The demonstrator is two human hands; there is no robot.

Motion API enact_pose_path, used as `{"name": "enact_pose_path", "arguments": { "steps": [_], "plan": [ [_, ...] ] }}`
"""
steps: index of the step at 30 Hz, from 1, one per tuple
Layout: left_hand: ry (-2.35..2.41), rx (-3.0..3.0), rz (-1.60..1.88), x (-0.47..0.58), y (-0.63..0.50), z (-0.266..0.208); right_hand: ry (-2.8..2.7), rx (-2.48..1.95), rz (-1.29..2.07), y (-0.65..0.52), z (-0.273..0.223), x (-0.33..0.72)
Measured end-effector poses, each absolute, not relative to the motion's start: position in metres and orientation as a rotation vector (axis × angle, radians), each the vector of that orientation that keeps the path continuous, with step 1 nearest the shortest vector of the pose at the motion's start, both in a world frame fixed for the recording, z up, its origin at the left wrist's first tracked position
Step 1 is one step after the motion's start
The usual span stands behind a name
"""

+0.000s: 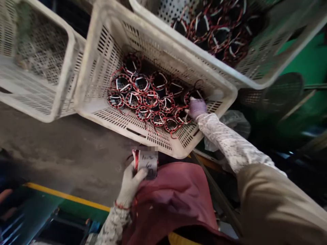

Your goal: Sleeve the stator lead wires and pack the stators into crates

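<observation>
My left hand (130,183), in a pale glove, is closed around a motor stator (149,165), a grey metal cylinder with dark writing and red and white wires at one end. It is held in front of my lap, outside the crate. Inside a white plastic crate (85,73), my right hand (198,108), in a purple glove, grips the rim of another stator (187,97) at the crate's right end. Several upright stators (150,98) with red-and-white windings fill the crate floor beside it. My right fingertips are partly hidden.
A second crate (258,83) with more wound stators (221,37) stands behind. Another white crate (48,117) is at the left. A clear plastic bag (236,126) lies by the right forearm. A yellow floor line (68,196) runs at lower left.
</observation>
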State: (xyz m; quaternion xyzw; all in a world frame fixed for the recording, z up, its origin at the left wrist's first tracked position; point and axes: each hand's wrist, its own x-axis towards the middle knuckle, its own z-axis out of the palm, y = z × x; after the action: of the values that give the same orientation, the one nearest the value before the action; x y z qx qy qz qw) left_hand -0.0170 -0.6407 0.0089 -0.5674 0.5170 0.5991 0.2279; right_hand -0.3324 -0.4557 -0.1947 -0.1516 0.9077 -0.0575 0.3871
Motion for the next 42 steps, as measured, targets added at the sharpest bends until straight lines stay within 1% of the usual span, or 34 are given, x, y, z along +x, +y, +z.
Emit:
{"name": "enact_pose_path", "arguments": {
  "steps": [2,4,7,9,11,14,16,21,24,27,32,37,42],
  "plan": [
    [1.62,-1.26,1.55,-0.057,-0.64,-0.004,2.409,-0.274,-0.289,-0.443,-0.17,-0.324],
    [1.804,-1.049,1.294,-0.092,-0.633,-0.025,2.489,-0.081,-0.46,-0.428,-0.143,-0.304],
    [1.97,-0.79,0.904,-0.132,-0.605,-0.069,2.535,0.305,-0.859,-0.407,-0.108,-0.252],
    [2.007,-0.621,0.787,-0.147,-0.579,-0.104,2.473,0.545,-1.148,-0.397,-0.091,-0.207],
    [1.987,-0.476,0.771,-0.154,-0.55,-0.137,2.361,0.697,-1.293,-0.389,-0.077,-0.16],
    [1.925,-0.336,0.818,-0.152,-0.514,-0.176,2.18,0.83,-1.275,-0.379,-0.055,-0.102],
    [1.906,-0.293,0.836,-0.148,-0.502,-0.191,2.078,0.853,-1.207,-0.374,-0.04,-0.074],
    [1.855,-0.307,0.874,-0.148,-0.509,-0.196,1.874,0.814,-1.122,-0.367,-0.015,-0.033],
    [1.873,-0.412,0.895,-0.149,-0.52,-0.181,1.823,0.78,-1.178,-0.364,-0.008,-0.018],
    [1.921,-0.521,0.973,-0.14,-0.529,-0.146,1.824,0.787,-1.22,-0.359,0.001,-0.001],
    [1.975,-0.554,1.143,-0.105,-0.538,-0.049,1.883,0.866,-1.28,-0.356,0.032,0.04],
    [2.064,-0.366,1.274,-0.092,-0.523,0.043,1.945,1.106,-1.51,-0.352,0.084,0.079],
    [1.978,-0.275,1.597,-0.089,-0.476,0.118,1.934,1.323,-1.694,-0.333,0.139,0.124]
  ]
}}
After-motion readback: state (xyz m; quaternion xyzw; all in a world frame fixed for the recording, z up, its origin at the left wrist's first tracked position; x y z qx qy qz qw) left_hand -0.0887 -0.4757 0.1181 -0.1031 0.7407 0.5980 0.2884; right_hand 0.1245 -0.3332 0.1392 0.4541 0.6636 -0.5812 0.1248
